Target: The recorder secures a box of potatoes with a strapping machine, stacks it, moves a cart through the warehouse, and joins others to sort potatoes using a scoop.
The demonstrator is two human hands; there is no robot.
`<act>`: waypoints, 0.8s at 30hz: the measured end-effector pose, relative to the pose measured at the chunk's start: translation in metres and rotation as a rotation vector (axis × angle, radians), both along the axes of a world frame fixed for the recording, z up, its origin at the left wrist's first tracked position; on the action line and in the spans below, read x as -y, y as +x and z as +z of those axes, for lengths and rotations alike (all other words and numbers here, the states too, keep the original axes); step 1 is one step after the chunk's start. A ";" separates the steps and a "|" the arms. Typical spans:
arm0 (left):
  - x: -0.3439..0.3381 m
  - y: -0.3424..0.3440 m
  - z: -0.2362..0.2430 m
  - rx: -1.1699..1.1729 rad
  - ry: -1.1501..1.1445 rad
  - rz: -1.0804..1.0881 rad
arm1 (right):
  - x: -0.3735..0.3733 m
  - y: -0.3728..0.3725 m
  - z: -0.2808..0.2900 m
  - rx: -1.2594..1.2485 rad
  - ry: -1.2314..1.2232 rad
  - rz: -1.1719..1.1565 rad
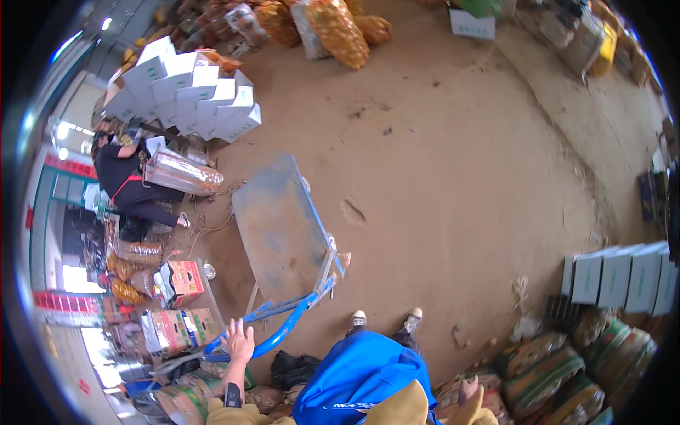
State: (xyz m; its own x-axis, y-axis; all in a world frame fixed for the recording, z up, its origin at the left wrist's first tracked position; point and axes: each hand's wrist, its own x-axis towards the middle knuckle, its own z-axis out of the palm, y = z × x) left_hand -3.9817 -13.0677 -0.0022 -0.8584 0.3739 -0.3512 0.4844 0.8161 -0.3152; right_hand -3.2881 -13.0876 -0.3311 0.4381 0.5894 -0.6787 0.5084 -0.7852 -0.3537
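Observation:
My left hand reaches forward with fingers spread, just left of the curved blue handle of a flatbed trolley; whether it touches the frame is unclear. The trolley has a worn metal deck and stands ahead of me, slightly left. My right hand hangs low at the right, partly hidden, its fingers too small to read. A blue apron covers my front, between tan sleeves.
A co-worker bends by a long clear bag at left. White boxes are stacked upper left and right. Open cartons stand left; filled sacks lie lower right and at the back.

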 end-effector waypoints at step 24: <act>-0.719 0.244 -0.175 0.688 0.417 -0.699 | -0.410 0.066 0.120 0.088 0.060 -0.287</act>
State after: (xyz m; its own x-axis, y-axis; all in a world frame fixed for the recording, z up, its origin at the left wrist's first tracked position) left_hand -3.7382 -12.3487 -0.1776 -0.0719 0.9097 -0.4090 0.8545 0.2677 0.4451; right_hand -3.2220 -12.6775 -0.2113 0.6480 0.4708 -0.5987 0.2994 -0.8803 -0.3680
